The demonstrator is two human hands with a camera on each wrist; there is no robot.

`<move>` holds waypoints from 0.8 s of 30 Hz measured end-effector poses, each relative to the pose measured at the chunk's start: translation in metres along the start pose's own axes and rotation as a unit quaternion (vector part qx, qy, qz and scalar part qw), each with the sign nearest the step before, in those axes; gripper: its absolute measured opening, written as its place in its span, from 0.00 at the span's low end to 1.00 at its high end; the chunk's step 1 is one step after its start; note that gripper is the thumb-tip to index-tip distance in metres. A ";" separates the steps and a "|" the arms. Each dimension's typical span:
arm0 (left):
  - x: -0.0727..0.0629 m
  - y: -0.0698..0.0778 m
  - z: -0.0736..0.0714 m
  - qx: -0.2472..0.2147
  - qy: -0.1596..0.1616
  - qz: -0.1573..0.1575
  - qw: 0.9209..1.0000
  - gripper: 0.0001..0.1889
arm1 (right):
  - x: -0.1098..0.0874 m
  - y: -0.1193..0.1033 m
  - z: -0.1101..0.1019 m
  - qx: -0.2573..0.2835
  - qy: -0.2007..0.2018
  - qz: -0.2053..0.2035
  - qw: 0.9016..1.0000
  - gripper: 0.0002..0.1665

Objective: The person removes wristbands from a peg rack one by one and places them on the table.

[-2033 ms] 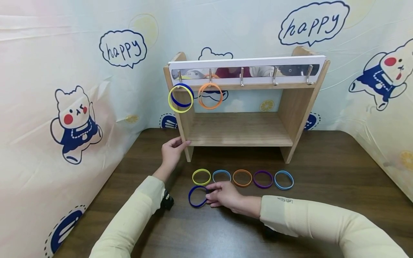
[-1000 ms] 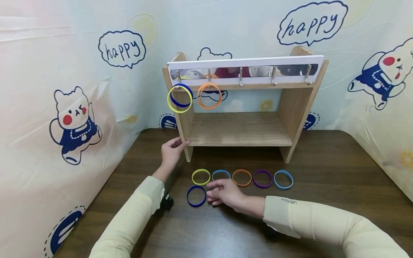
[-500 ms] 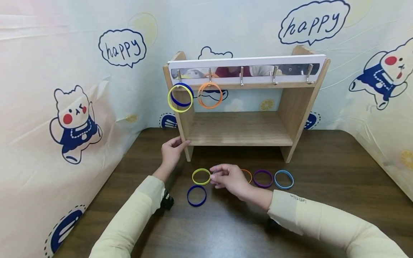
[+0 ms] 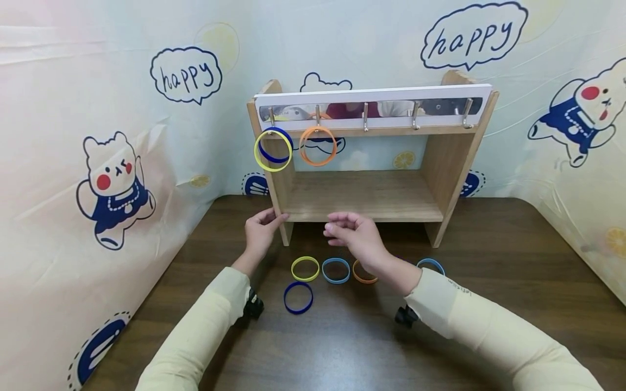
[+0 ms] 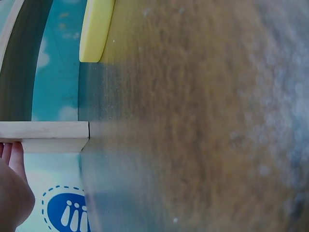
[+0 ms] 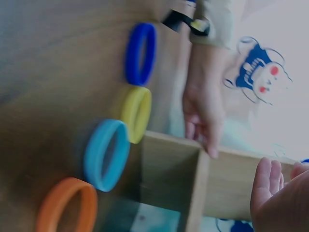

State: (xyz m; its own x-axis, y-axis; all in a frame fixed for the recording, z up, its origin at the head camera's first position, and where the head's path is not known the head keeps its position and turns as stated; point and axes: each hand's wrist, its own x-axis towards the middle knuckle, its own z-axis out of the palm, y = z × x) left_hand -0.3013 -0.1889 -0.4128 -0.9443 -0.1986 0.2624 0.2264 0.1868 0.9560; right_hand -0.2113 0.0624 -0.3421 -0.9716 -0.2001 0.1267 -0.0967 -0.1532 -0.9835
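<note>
My left hand [image 4: 259, 234] pinches the lower left side panel of a wooden shelf [image 4: 362, 195], thumb on its front edge. My right hand [image 4: 359, 239] hovers before the shelf's lower board, fingers loosely bent, and nothing shows between them. On the table below lie silicone wristbands: yellow [image 4: 305, 280], light blue [image 4: 336, 282] and orange [image 4: 365, 282] in a row, with a dark blue wristband [image 4: 298, 313] in front of the yellow one. My right forearm partly covers the orange wristband, a second light blue wristband [image 4: 431, 260] and nearly all of a purple one.
Metal hooks [image 4: 365, 117] line the shelf's white top rail [image 4: 371, 93]. A yellow wristband [image 4: 256, 151] and a dark blue wristband [image 4: 275, 161] hang at the leftmost hook; orange wristbands [image 4: 318, 164] hang at the second. A printed cloth [image 4: 186, 136] surrounds the brown table [image 4: 332, 353].
My right hand has let go of the dark blue wristband, leaving it on the table, then moved up and away over the row towards the shelf. The left hand has stayed on the side panel.
</note>
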 end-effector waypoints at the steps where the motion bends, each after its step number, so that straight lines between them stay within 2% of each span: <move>1: 0.000 0.000 0.000 -0.001 0.000 0.001 1.000 0.26 | 0.002 -0.004 -0.001 0.006 0.001 -0.006 1.000 0.15; 11: 0.001 -0.004 0.001 -0.006 0.004 0.014 1.000 0.26 | 0.021 -0.037 0.000 0.050 0.014 -0.066 0.997 0.15; 24: 0.001 -0.004 0.000 0.003 0.001 0.020 1.000 0.26 | 0.040 -0.066 0.008 0.115 0.055 -0.089 0.988 0.13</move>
State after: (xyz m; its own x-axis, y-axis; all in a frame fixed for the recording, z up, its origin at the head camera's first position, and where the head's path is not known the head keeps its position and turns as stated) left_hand -0.3033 -0.1895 -0.4164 -0.9339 -0.1930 0.3009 0.2625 0.2010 0.9437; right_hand -0.2416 0.0564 -0.2713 -0.9623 -0.0454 0.2682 -0.2294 -0.3946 -0.8898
